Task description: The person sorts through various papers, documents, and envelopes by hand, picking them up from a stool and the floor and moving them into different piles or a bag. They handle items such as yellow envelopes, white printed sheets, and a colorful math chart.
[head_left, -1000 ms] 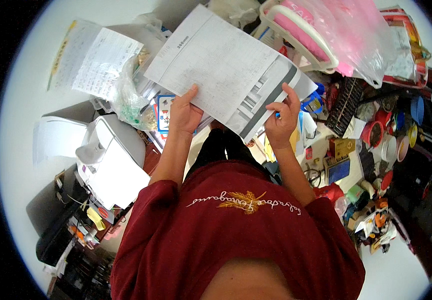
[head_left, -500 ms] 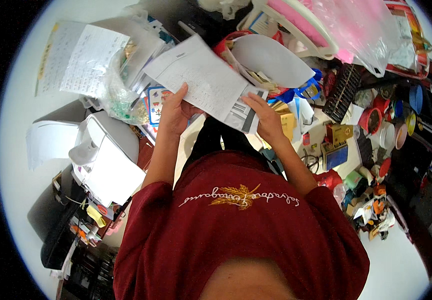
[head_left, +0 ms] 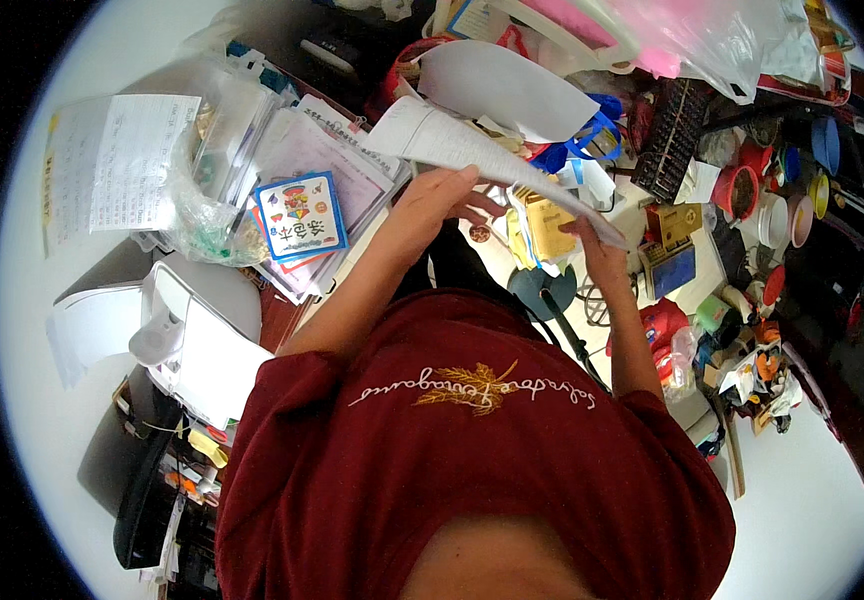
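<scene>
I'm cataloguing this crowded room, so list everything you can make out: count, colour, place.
Bent printed paper sheet: at least one, white, between both hands.
Square blue-bordered card: one, blue and white, on papers at left.
Flat loose papers: several, white and pale purple, beneath the card.
Curved blank sheet: one, white, beyond the held sheet.
Rectangular keyboard: one, black, upper right.
Crumpled plastic bags: at least two, clear, left and upper right.
Round dark-filled pot: one, red, right.
Rounded plastic machine: one, white, left.
Smaller clutter: too crowded to count, mixed colours, mostly right.
Short-sleeved shirt: one, maroon, lower centre.
Left hand's fingers: one set, bare, at the sheet's near edge.
Right hand's fingers: one set, bare, at its right end.
</scene>
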### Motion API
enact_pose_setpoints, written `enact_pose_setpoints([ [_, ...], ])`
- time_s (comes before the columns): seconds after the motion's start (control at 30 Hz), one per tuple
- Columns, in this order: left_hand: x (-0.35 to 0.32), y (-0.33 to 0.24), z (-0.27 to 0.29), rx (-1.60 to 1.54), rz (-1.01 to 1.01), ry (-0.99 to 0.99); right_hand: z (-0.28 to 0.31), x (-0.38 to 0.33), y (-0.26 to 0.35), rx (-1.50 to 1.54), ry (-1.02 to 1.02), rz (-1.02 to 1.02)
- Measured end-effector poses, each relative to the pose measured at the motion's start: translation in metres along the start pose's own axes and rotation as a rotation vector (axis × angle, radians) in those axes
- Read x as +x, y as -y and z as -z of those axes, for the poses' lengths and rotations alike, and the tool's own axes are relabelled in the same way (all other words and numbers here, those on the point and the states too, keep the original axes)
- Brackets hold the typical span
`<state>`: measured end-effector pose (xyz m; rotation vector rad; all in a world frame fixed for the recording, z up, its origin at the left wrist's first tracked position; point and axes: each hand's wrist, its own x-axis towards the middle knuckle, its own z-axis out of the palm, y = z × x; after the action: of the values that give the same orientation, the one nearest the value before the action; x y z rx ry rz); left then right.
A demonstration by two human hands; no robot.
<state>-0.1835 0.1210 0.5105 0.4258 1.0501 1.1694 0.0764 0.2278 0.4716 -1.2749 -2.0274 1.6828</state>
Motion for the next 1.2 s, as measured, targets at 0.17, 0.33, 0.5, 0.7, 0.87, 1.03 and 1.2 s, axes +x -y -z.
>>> enact_pose_setpoints([
  [0.17,0.032,0.009,0.002,0.267,-0.039,-0.033,0.005,0.041,-0.010,0.111,-0.096,-0.020],
  [0.33,0.074,0.056,0.041,1.282,-0.184,-0.110,-0.006,0.099,-0.050,-0.202,-0.010,-0.085],
  [0.5,0.101,0.072,0.078,1.544,0.045,-0.048,-0.029,0.140,-0.059,-0.403,0.153,-0.108],
  [0.7,0.089,0.076,0.086,1.432,-0.029,-0.096,-0.035,0.143,-0.020,-0.423,0.268,-0.141],
  [0.87,0.095,0.090,0.098,1.454,-0.203,-0.063,-0.046,0.150,-0.058,-0.736,0.304,0.079],
  [1.03,0.102,0.074,0.086,1.497,-0.096,-0.079,-0.046,0.165,-0.117,-0.822,0.379,0.358],
  [1.2,0.099,0.081,0.102,1.410,-0.160,-0.138,-0.020,0.154,-0.040,-0.833,0.519,0.116],
])
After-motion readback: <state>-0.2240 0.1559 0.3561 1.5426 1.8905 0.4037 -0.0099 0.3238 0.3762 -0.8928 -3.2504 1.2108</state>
